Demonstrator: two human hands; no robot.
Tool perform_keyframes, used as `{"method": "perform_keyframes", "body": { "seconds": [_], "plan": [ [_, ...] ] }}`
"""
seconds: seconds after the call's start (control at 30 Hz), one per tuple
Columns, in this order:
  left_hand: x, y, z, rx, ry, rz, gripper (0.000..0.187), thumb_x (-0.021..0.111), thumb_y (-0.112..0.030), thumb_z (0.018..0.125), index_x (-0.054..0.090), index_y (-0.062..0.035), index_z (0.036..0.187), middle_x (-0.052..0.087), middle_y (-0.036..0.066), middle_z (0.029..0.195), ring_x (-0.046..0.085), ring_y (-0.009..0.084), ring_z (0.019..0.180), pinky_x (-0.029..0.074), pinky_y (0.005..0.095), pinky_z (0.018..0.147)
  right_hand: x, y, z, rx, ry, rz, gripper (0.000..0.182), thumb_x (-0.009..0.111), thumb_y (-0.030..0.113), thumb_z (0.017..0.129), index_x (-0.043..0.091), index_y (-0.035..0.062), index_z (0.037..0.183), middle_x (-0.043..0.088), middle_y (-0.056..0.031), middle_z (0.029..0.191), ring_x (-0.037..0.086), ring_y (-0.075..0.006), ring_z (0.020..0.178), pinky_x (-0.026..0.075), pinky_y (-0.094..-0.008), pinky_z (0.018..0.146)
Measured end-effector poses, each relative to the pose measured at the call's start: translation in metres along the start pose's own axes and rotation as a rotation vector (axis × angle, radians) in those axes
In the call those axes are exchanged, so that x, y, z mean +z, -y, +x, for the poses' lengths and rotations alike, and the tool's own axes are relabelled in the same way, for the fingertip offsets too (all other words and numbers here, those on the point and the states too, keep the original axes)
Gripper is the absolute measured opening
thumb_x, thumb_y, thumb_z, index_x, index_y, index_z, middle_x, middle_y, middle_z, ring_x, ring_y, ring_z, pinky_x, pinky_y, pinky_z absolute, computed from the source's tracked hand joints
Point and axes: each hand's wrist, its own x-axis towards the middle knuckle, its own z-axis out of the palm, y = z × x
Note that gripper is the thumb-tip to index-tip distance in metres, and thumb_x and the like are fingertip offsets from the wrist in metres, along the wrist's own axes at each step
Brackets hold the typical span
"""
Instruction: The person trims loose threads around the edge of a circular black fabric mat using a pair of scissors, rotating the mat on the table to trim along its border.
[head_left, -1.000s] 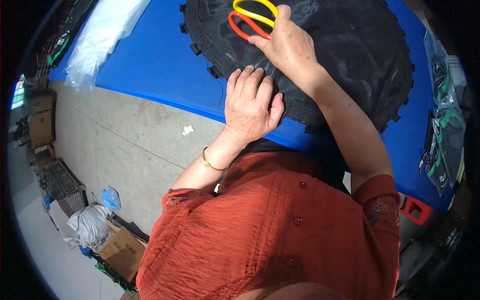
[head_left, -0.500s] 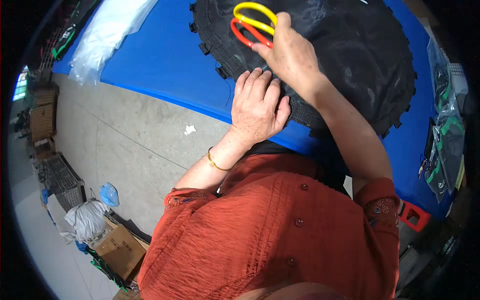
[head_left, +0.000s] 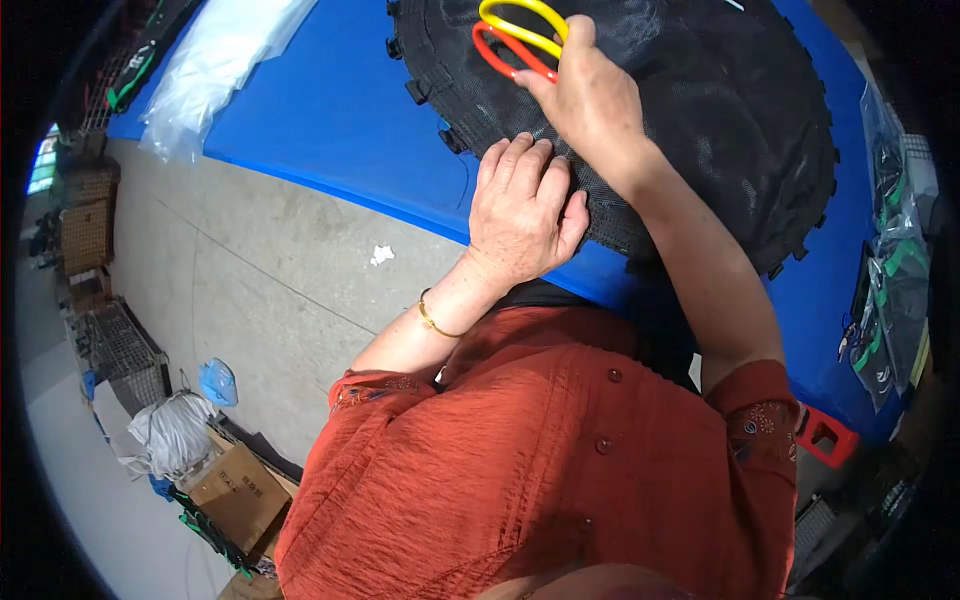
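A round black mesh mat with small tabs around its webbed edge lies on the blue table. My left hand rests palm down on the mat's near edge, its fingers stretched out and lying flat. Just beyond it, my right hand is closed around a pair of scissors. Their yellow and red handle loops stick out past my thumb to the left; the blades are hidden by the hand. A loose dark thread hangs from the mat's edge left of my left hand.
Clear plastic sheeting lies at the table's left end. Bagged black and green goods sit along the right edge. A red plastic piece is at the lower right. On the floor are a cardboard box and a blue bag.
My right hand and the scissors have shifted slightly right and up in view. My left hand stays flat on the mat's edge. The whole view has moved a little.
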Motion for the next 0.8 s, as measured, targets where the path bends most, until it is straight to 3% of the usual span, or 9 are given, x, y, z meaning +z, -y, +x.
{"method": "perform_keyframes", "body": {
  "seconds": [0.27,0.33,0.4,0.5,0.8],
  "plan": [
    [0.0,0.0,-0.001,-0.002,-0.01,-0.007,0.037,0.079,-0.021,0.08,0.072,0.0,0.11,0.069,0.02,0.118,0.065,0.0403,0.118,0.05,0.0534,0.105,-0.007,-0.001,-0.015,-0.002,0.027,0.05,0.067,0.085,0.038,0.091,0.044,-0.0028,0.125,0.074,-0.0302,0.094,0.076,-0.0482,0.09,0.062,-0.0519,0.076],
    [-0.001,0.001,0.001,0.005,-0.008,-0.009,0.037,0.079,-0.021,0.08,0.072,0.0,0.11,0.069,0.02,0.118,0.065,0.0402,0.118,0.05,0.0532,0.105,-0.009,0.002,-0.002,0.021,0.003,-0.005,0.059,0.083,0.033,0.092,0.042,0.0009,0.117,0.074,-0.0267,0.091,0.076,-0.0473,0.089,0.063,-0.053,0.076],
    [-0.001,0.0,0.001,0.008,-0.013,-0.006,0.037,0.079,-0.021,0.08,0.072,0.0,0.11,0.069,0.02,0.118,0.065,0.0401,0.117,0.05,0.0532,0.105,-0.006,-0.002,0.005,0.058,0.019,-0.001,0.068,0.085,0.038,0.091,0.046,-0.0027,0.128,0.074,-0.0305,0.098,0.076,-0.0477,0.092,0.062,-0.0511,0.078],
    [-0.002,0.001,0.001,0.007,-0.017,-0.008,0.037,0.079,-0.021,0.08,0.072,-0.0001,0.11,0.069,0.02,0.118,0.065,0.04,0.117,0.05,0.0531,0.105,-0.013,-0.002,-0.011,0.014,0.042,0.035,0.061,0.084,0.035,0.092,0.043,-0.0002,0.119,0.075,-0.0283,0.095,0.075,-0.0484,0.092,0.062,-0.0533,0.077],
    [-0.001,0.0,0.0,0.011,-0.014,0.001,0.036,0.078,-0.021,0.081,0.072,-0.0009,0.11,0.069,0.02,0.118,0.065,0.0395,0.118,0.05,0.0529,0.105,-0.012,-0.004,-0.009,0.043,0.019,0.046,0.059,0.083,0.034,0.093,0.043,-0.0008,0.119,0.075,-0.029,0.095,0.076,-0.047,0.09,0.062,-0.0529,0.079]
  ]
}}
